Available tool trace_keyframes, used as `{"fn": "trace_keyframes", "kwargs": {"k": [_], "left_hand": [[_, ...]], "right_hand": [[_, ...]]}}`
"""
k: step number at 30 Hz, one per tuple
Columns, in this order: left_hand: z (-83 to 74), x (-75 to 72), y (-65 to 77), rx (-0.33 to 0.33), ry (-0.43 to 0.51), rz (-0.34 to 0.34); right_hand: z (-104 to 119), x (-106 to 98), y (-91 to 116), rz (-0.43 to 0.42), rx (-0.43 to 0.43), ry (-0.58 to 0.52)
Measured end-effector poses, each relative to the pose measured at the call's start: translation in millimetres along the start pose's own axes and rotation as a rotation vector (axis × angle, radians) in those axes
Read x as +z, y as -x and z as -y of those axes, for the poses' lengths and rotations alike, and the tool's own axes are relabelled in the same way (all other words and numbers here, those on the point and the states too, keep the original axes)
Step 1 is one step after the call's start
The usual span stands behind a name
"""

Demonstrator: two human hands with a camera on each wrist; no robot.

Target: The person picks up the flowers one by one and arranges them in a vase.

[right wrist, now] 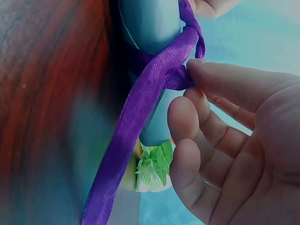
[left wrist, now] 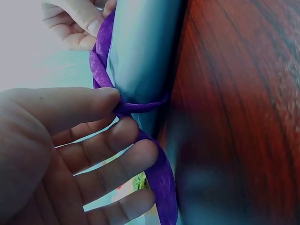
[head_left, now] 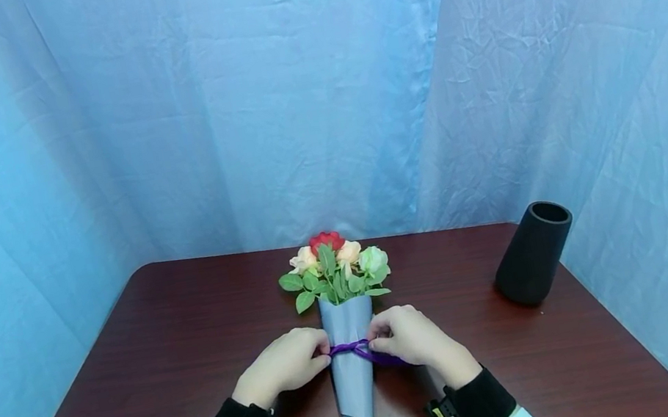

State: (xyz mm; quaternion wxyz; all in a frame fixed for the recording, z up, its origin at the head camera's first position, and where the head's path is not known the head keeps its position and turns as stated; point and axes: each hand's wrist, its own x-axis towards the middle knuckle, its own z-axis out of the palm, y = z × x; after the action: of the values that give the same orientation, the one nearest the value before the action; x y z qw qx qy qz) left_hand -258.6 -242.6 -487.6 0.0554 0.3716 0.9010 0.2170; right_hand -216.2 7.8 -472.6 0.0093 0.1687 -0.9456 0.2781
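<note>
A bouquet of red, cream and pale green flowers (head_left: 333, 268) with leaves lies on the table, its stems rolled in blue-grey wrapping paper (head_left: 356, 391). Around the middle of the wrap runs a purple ribbon (head_left: 350, 346), its strands crossing at the front. On the left side, my left hand (head_left: 289, 358) pinches the ribbon between thumb and forefinger, the other fingers loosely bent in the left wrist view. Opposite it, my right hand (head_left: 413, 336) pinches the ribbon at the wrap's right edge. One ribbon tail (right wrist: 112, 178) hangs loose past the right hand.
A black tapered vase (head_left: 533, 255) stands tilted-looking at the table's right side. The dark reddish-brown wooden table (head_left: 191, 308) has its far edge against light blue curtains (head_left: 288, 97). Both wrists wear black bands with small cameras.
</note>
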Motion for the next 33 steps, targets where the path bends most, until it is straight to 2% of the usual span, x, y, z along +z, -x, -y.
{"fn": "trace_keyframes", "kwargs": {"k": [10,20,24,27,33], "left_hand": [[-8.7,-1.4,0.2,0.05,-0.005,-0.033],[-14.7,2.2,-1.5,0.098,0.026,-0.039],[-12.4,2.7,-2.3,0.126,0.101,-0.035],[-11.4,1.8,-2.5,0.15,0.185,-0.027],[-11.7,-0.4,-2.3,0.126,0.318,0.01]], "right_hand": [[8,5,-2,0.056,0.008,-0.017],[11,6,-2,0.051,-0.078,0.003],[11,5,-2,0.057,-0.112,-0.043],[11,4,-2,0.084,-0.098,-0.115],[9,5,-2,0.133,-0.049,-0.209]]}}
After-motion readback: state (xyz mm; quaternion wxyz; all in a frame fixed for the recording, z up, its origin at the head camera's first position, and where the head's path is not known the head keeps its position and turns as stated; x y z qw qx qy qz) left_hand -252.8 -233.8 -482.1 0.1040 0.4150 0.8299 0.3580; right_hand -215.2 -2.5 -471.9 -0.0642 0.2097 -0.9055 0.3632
